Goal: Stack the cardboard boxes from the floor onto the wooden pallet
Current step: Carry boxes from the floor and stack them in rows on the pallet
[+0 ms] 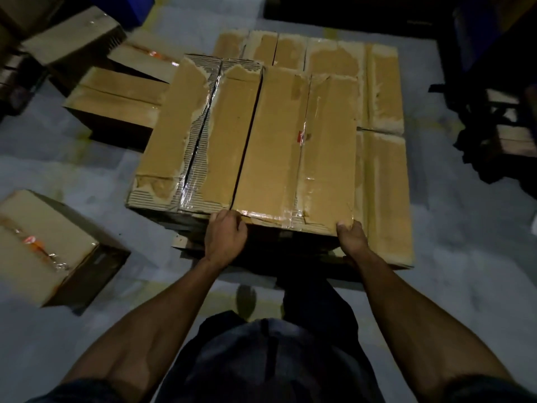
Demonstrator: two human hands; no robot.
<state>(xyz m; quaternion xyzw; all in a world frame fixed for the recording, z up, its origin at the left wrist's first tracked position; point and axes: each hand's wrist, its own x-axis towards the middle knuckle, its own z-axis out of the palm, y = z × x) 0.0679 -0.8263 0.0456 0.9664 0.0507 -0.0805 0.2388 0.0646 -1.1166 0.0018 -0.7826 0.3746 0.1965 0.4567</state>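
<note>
with left hand (225, 238) and right hand (350, 238) gripping the near corners of the upper box (293, 146), seat it flush against its neighbour box (194, 135).

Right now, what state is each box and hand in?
Held box: taped shut, on the stack's upper layer.
Neighbour box: beside it, tape torn.
Floor box: lying on the floor, taped.
Left hand: gripping held box's near edge.
Right hand: gripping its near corner.
</note>
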